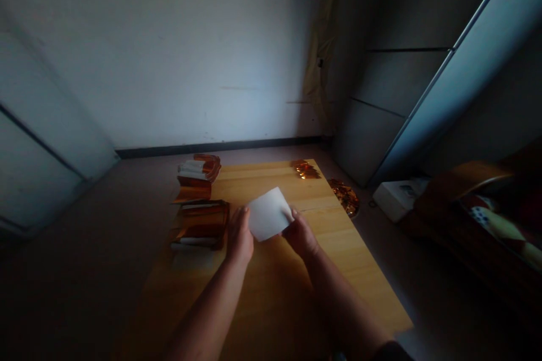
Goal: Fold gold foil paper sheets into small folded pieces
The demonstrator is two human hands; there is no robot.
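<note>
Both hands hold one white square sheet of paper (270,213) just above a wooden table (339,248). My left hand (239,235) grips the sheet's left edge with closed fingers. My right hand (300,233) pinches its lower right edge. The sheet is tilted, one corner pointing away from me. Stacks of copper-coloured foil sheets (201,223) lie on the table just left of my left hand.
Another foil stack with white sheets (198,171) sits at the table's far left corner. Folded shiny foil pieces (305,168) lie at the far right edge, more foil pieces (345,196) on the floor beside it. A white box (396,197) and a wooden bed frame stand at right.
</note>
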